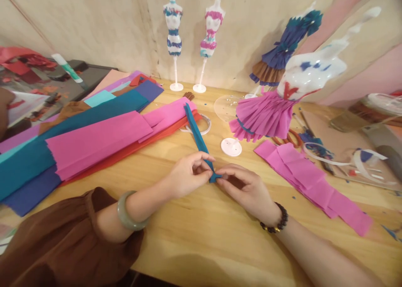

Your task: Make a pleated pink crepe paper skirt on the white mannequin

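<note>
A narrow teal crepe paper strip (197,133) runs from the pink folded paper down to my hands, its near end bent over. My left hand (188,174) pinches the strip near that end between thumb and fingers. My right hand (246,190) grips the folded tip between thumb and forefinger, close beside the left. Behind my right hand stands a small white mannequin (310,71) with a pleated pink paper skirt (266,115), a thin teal band near its hem. Pink paper pieces (301,174) lie to the right of my hands.
Folded crepe paper in teal (78,123), pink (100,140) and other colours covers the left side. Two painted mannequins (173,31) and a dressed one (279,52) stand along the wall. Orange-handled scissors (293,138) and a cardboard sheet (333,144) lie at right.
</note>
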The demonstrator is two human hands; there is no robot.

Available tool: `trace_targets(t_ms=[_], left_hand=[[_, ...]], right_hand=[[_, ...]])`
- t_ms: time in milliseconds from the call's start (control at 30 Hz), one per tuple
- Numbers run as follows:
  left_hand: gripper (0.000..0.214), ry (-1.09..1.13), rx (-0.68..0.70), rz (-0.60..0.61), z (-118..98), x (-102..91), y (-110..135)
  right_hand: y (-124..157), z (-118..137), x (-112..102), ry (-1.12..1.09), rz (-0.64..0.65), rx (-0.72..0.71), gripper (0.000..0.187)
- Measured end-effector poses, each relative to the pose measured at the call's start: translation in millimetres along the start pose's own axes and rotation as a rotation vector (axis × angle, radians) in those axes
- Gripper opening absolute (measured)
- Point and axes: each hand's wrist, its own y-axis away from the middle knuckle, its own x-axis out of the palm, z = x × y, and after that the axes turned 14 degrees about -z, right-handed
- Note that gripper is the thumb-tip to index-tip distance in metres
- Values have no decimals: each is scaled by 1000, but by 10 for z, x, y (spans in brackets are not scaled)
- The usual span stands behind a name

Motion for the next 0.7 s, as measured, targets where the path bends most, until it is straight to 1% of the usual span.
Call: trace_targets(t_ms=[300, 467, 567, 700], left_hand=[[21, 17, -52, 2, -39, 16, 7], [19, 0, -53, 11, 1, 3, 6], [19, -21, -35, 23, 28, -6, -4], [15, -79, 37, 26, 40, -11, 3]], right_hand=[[-4, -39, 34, 37, -15, -113, 11], [5, -49, 33, 46, -16, -147, 11], [14, -61, 34, 38, -17, -150, 13], [8, -56, 34, 33, -24, -137, 12]])
